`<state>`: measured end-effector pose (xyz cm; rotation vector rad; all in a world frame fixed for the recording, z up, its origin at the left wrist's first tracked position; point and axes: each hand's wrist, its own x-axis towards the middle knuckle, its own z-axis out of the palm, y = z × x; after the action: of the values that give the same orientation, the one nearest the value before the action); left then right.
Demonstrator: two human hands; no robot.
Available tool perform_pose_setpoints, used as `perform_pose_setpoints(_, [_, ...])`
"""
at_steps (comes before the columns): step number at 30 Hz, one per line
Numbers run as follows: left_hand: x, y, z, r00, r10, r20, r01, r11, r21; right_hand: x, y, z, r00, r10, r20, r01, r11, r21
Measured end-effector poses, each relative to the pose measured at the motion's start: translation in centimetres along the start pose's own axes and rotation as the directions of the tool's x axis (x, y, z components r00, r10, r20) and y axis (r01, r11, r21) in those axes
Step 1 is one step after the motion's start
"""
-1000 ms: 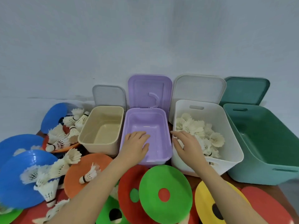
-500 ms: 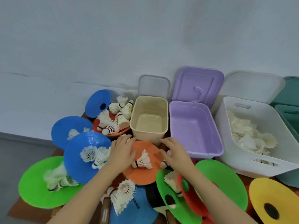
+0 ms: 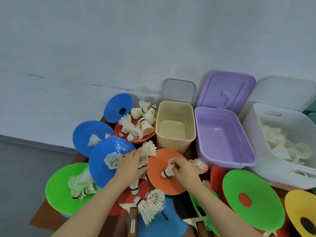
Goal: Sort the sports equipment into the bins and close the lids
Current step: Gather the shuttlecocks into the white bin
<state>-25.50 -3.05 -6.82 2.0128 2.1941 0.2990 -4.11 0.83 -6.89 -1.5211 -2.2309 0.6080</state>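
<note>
My right hand (image 3: 185, 171) pinches a white shuttlecock (image 3: 167, 171) lying on an orange disc cone (image 3: 159, 168). My left hand (image 3: 130, 165) grips another shuttlecock (image 3: 143, 160) between that cone and a blue cone (image 3: 102, 151). More shuttlecocks lie on a red cone (image 3: 136, 130), a green cone (image 3: 80, 185) and a blue cone in front (image 3: 150, 204). Behind stand open bins: beige (image 3: 174, 104), purple (image 3: 213, 130), both empty, and white (image 3: 253, 147), which holds several shuttlecocks.
Bin lids lean on the wall behind the bins; the purple lid (image 3: 225, 89) is the largest in view. Green (image 3: 256, 185), yellow (image 3: 301, 207) and blue (image 3: 118, 106) cones crowd the table. Two paddle handles (image 3: 132, 221) stick out at the front edge. The floor drops away at left.
The view swung left from the bins to the cone pile. Both hands left the purple and white bins, came down on the orange cone and each took a shuttlecock.
</note>
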Motion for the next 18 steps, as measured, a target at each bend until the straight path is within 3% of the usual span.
perform_pose_setpoints(6, [0.5,0.3,0.1,0.99,0.042,-0.138,-0.057,0.993,-0.107,-0.6,-0.4,-2.2,0.992,-0.037,-0.119,0.053,0.989,0.14])
perform_pose_setpoints(12, [-0.5,1.6,-1.3,0.917,0.122,-0.379,-0.187,0.972,-0.14,-1.3,-0.2,-5.0,0.982,0.012,-0.188,0.042,0.96,0.279])
perform_pose_setpoints(18, [1.2,6.3,-3.5,0.887,0.178,-0.425,-0.274,0.945,-0.177,-1.2,1.5,-8.5,0.947,0.041,-0.318,0.053,0.958,0.282])
